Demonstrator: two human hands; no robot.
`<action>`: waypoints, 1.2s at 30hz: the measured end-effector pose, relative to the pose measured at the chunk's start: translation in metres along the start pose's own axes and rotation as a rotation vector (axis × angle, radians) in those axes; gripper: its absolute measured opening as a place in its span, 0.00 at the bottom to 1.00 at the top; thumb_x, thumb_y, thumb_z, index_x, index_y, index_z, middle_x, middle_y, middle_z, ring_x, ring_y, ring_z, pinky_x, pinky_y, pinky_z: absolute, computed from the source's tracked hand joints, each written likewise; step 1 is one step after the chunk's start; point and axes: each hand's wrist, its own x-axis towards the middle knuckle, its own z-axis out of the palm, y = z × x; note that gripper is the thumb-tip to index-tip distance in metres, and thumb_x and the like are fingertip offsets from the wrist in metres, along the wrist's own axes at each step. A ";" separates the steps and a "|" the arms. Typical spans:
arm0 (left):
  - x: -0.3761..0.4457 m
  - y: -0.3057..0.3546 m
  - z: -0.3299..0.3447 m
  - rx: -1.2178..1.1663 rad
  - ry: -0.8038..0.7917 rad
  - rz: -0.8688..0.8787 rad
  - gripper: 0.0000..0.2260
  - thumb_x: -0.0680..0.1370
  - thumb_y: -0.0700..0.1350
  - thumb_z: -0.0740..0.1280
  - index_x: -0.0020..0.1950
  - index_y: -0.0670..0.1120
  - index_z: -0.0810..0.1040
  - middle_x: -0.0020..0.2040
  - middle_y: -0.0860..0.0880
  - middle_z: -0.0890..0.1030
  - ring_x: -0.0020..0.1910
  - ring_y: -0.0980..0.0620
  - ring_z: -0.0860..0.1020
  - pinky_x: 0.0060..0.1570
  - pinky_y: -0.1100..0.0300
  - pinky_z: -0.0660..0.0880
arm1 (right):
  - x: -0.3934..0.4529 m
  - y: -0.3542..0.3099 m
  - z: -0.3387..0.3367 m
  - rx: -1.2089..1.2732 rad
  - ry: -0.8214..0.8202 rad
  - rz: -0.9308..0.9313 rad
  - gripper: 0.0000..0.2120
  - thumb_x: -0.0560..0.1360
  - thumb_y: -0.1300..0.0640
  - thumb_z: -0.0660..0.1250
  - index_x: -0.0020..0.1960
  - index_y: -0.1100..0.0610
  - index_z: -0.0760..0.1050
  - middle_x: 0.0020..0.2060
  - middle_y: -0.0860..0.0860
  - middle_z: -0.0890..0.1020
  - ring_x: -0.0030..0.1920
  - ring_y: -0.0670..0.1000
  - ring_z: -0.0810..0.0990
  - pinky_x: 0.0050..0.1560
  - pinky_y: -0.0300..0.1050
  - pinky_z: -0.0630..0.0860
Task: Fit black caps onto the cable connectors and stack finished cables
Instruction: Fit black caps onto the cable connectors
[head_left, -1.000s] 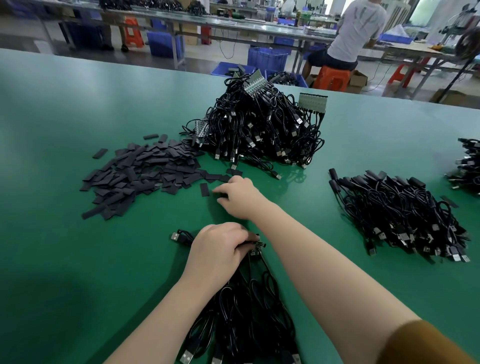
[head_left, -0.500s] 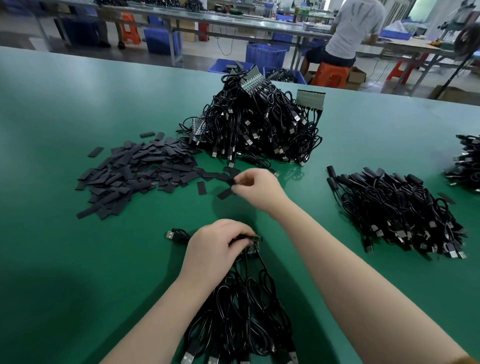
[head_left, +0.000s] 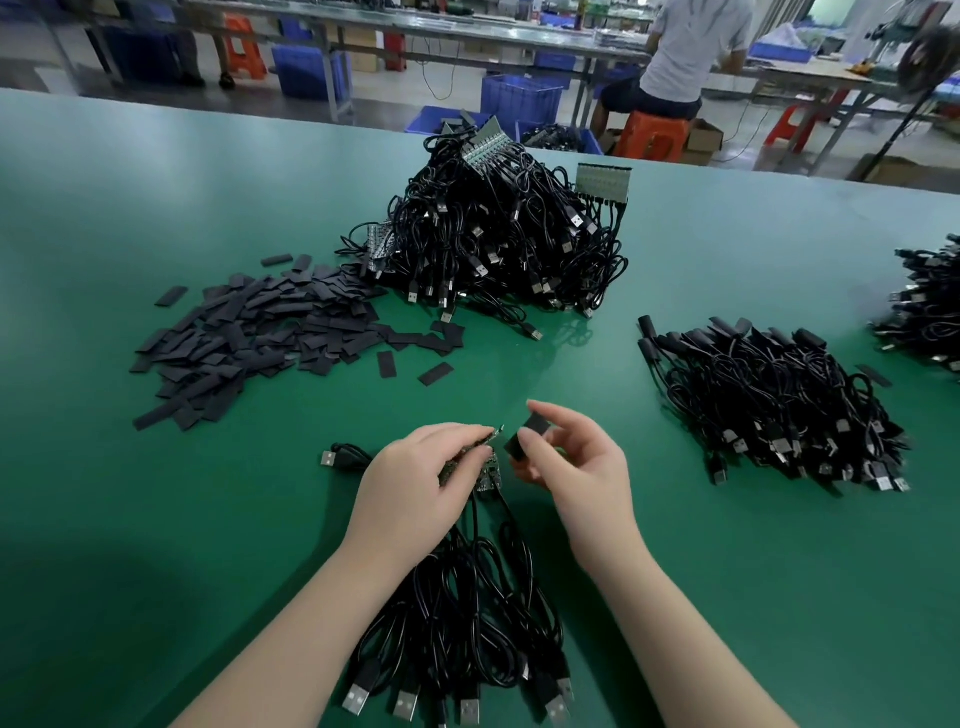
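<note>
Right hand (head_left: 571, 462) brought a pinched black cap (head_left: 525, 439) from the cap pile (head_left: 249, 338) to just beside the connector (head_left: 493, 434); left hand (head_left: 415, 483) gripped the cable bundle (head_left: 457, 613).

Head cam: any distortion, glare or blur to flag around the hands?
Head view: wide-angle bowing curves the green table far edge; soft overhead sheen on it near the cable heap; dark shadow bottom left; right-edge cable pile smeared; left hand, right hand and black cap sharp.
</note>
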 end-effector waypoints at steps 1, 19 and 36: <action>0.000 0.000 0.001 -0.009 0.005 0.008 0.09 0.78 0.48 0.69 0.57 0.53 0.83 0.53 0.61 0.82 0.54 0.64 0.77 0.53 0.71 0.73 | -0.003 -0.001 -0.001 0.000 -0.005 -0.001 0.12 0.75 0.66 0.71 0.51 0.50 0.82 0.32 0.46 0.78 0.32 0.47 0.81 0.40 0.39 0.79; 0.002 -0.006 -0.001 -0.090 -0.051 0.031 0.10 0.73 0.51 0.73 0.54 0.57 0.84 0.47 0.71 0.79 0.52 0.68 0.77 0.53 0.75 0.69 | -0.014 -0.007 0.002 0.129 -0.045 0.046 0.09 0.74 0.67 0.72 0.47 0.54 0.81 0.36 0.54 0.84 0.37 0.51 0.84 0.44 0.44 0.82; 0.002 -0.006 0.000 -0.117 -0.099 0.049 0.14 0.75 0.57 0.62 0.55 0.54 0.82 0.49 0.66 0.80 0.52 0.65 0.78 0.53 0.66 0.74 | -0.015 -0.010 0.000 -0.054 -0.084 -0.003 0.13 0.69 0.63 0.77 0.41 0.44 0.86 0.40 0.50 0.87 0.42 0.46 0.86 0.46 0.35 0.79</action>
